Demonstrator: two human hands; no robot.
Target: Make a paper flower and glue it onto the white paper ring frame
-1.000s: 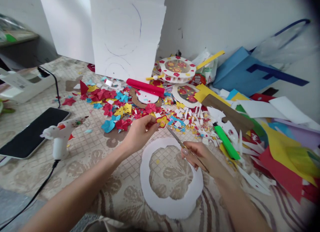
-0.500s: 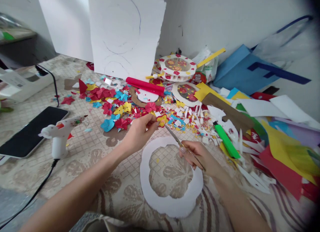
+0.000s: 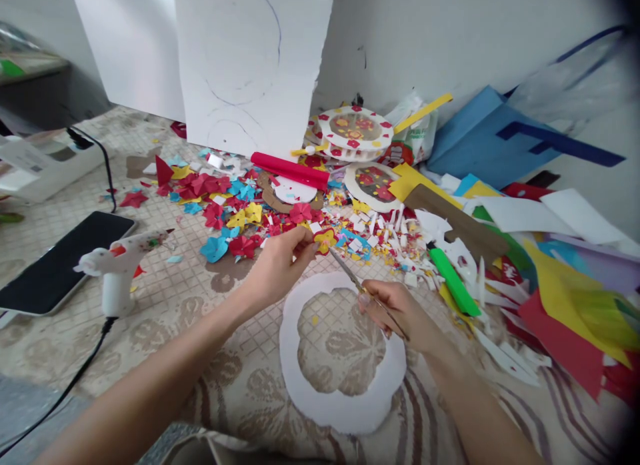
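A small yellow paper flower with red at its edge and centre is pinched at its left side by my left hand. In my right hand is a pair of slim metal tweezers, held around the middle, with the tips at the flower's lower right edge. Whether the tips grip the flower is too small to tell. Below both hands a white scalloped foam ring lies flat on the patterned tablecloth.
Left, a white glue gun stands near a phone. Loose paper flowers and scraps lie behind my hands. To the right are a green cutter and coloured sheets. Decorated round pieces and a white board stand behind.
Both hands, the flower and the tweezers keep almost the same position. The whole view has shifted very slightly.
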